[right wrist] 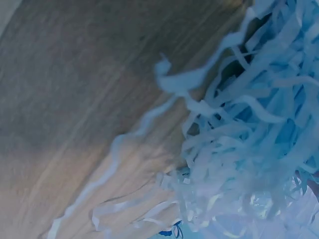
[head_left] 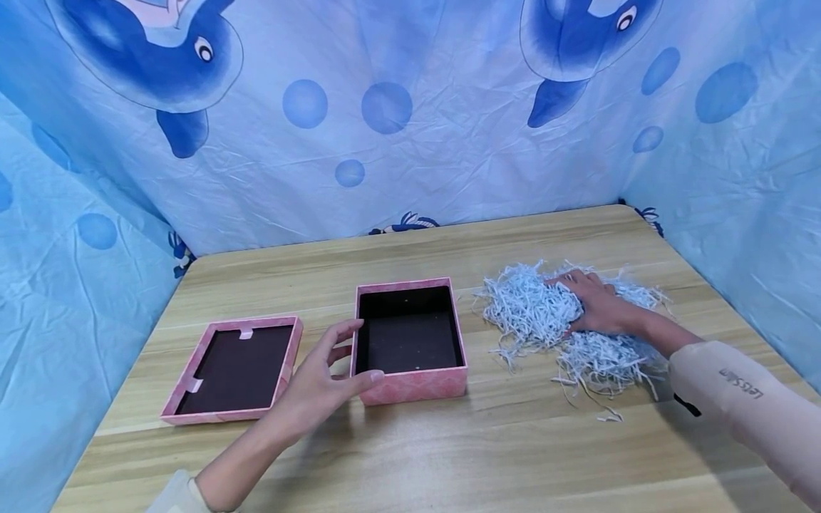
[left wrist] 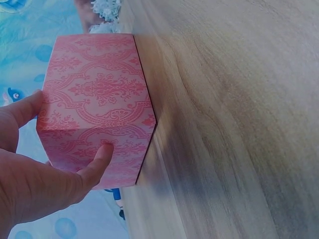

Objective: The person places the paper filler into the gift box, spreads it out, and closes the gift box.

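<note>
At the far left of the light wooden table (head_left: 410, 456) lies a shallow pink patterned cardboard lid (head_left: 234, 370), turned inside up so its dark brown lining shows. Just right of it, the left hand (head_left: 321, 388) takes the near-left corner of the open pink patterned cardboard box (head_left: 410, 342): the thumb presses the near wall and the fingers curl over the left rim (the left wrist view shows thumb and a finger bracketing that corner). The box stands upright, its dark inside bare.

Right of the box, apart from it, spreads a loose heap of pale blue shredded paper strips (head_left: 564, 324), its long axis running far-left to near-right. The right hand (head_left: 596, 306) lies on top of the heap, fingers sunk into the strips; whether they have closed on a bunch cannot be told. The heap lies right of the box, so the right hand is the nearer of the 2.
</note>
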### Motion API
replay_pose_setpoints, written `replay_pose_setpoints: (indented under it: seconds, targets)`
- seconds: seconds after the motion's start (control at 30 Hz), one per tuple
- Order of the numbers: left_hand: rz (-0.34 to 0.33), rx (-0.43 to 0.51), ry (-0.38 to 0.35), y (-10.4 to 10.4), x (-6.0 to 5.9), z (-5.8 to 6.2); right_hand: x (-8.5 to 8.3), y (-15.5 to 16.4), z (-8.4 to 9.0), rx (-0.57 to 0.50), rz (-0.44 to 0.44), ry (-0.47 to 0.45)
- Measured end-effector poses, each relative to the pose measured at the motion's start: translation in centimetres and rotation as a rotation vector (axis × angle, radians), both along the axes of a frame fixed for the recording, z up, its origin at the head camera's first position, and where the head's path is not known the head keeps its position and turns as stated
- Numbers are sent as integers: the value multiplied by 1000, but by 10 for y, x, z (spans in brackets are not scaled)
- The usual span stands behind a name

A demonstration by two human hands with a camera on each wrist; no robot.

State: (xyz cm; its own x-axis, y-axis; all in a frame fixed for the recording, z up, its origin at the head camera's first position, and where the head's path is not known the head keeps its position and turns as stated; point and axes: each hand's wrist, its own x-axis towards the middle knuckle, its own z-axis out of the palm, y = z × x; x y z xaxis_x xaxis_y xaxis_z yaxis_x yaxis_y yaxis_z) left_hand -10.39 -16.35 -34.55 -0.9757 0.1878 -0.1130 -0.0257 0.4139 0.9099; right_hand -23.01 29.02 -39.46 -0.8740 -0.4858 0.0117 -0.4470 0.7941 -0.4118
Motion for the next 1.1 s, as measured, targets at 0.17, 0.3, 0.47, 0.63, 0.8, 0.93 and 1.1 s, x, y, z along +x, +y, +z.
replay_pose_setpoints:
  seconds: [0.17,0.3,0.47,0.63,0.8,0.93,1.1]
  targets:
    - [-4,-8,6,-1,0,0,-1,1,-2,-43,1,26]
    - [-6,-7,5,-1,1,-1,-1,2,-2,-152,28,21]
    - [-6,-8,2,-1,1,-1,2,4,3,-203,5,18]
    - [-5,-11,3,-1,2,-1,3,4,16,-232,-63,-31]
    - [-4,-24,0,-1,2,-1,2,2,32,-260,-98,-56]
    - [-4,-27,-2,-1,3,-1,2,1,43,-265,-114,-72]
    - [-4,-26,1,-1,2,-1,1,0,52,-279,-121,-75]
